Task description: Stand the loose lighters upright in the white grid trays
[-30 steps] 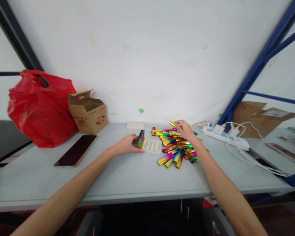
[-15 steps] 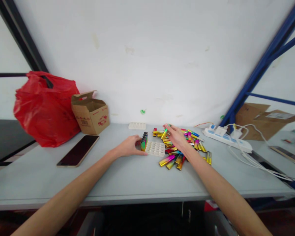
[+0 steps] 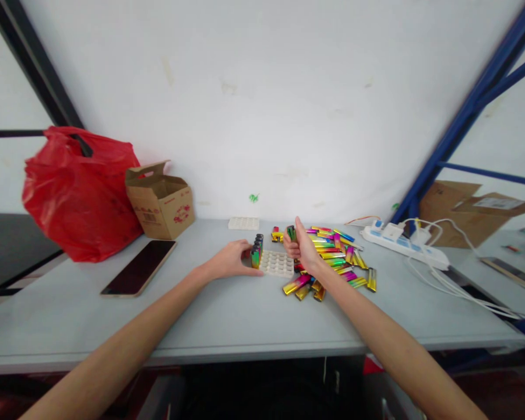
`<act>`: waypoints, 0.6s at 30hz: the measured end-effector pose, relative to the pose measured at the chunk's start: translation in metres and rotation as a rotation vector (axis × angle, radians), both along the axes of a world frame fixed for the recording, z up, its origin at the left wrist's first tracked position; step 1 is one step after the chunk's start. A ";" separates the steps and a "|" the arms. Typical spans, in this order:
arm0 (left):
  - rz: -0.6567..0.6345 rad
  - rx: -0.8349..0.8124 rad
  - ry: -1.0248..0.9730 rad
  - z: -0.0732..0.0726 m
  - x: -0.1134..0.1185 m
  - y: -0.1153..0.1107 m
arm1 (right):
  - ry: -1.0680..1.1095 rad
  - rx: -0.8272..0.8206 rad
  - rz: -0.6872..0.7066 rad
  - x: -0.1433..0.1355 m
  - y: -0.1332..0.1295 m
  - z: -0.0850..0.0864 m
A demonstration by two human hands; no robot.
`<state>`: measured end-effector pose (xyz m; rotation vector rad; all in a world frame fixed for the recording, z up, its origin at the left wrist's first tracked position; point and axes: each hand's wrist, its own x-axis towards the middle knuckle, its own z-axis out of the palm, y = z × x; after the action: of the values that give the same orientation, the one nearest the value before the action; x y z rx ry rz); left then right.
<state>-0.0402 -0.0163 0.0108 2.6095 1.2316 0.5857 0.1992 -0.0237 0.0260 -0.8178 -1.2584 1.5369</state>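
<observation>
- White wall (image 3: 262,116) at the back: spans the view and shows faint scuffs.
- Grey desk (image 3: 227,315): stretches across below, against the wall.
- Blue frame (image 3: 464,111) on the right: slants upward.
- Red plastic bag (image 3: 85,198) at the left: bulges and stands just beside a cardboard box (image 3: 166,204), printed in red, with flaps up.
- Spread of lighters (image 3: 332,256): lies overlapping on the desk, shiny and multicoloured, just right of a white tray (image 3: 279,264); passes partly out of sight behind the right hand (image 3: 305,248) and its forearm.
- White power strip (image 3: 433,256): lies at an angle to the right of the spread, with plugs fitted and cables trailing.
- Phone (image 3: 137,268): lies dark screen up, near the box and well apart from the tray.
- Left hand (image 3: 231,259): curves about the tray's left end, thumb apart from fingers, thumb at the near corner; with fingertips partly hidden, cannot tell whether grips.
- Right hand: closes around one lighter (image 3: 291,233), thumb pointing up, near the tray.
- White tray: lies flat between both hands, shows rows of rounded slots.
- Second tray (image 3: 244,223): lies near the wall, beyond the first.
- Row of upright lighters (image 3: 257,254): stands along the tray's left end, dark tops up.
- Single held lighter: shows a dark top and greenish body above the curled fingers.
</observation>
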 end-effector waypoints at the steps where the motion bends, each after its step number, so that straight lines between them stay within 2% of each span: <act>1: 0.000 -0.003 0.000 0.000 0.000 0.000 | -0.030 0.003 -0.039 -0.001 0.000 -0.001; 4: -0.005 -0.014 -0.005 0.000 0.000 0.000 | -0.101 0.037 -0.150 -0.005 -0.001 -0.004; 6: -0.012 -0.020 -0.006 0.000 0.000 0.001 | -0.125 0.053 -0.175 -0.007 -0.001 -0.005; 11: -0.011 -0.021 -0.001 0.000 -0.001 0.001 | -0.182 0.076 -0.173 -0.008 -0.002 -0.007; 14: -0.008 -0.018 0.002 0.000 -0.001 0.001 | -0.191 0.087 -0.125 -0.008 -0.001 -0.010; 18: -0.002 -0.031 0.023 0.001 0.000 0.000 | -0.271 0.291 -0.138 -0.008 0.005 -0.017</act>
<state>-0.0403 -0.0163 0.0119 2.5989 1.2345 0.5342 0.1910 -0.0188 0.0090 -0.9196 -1.5449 1.1254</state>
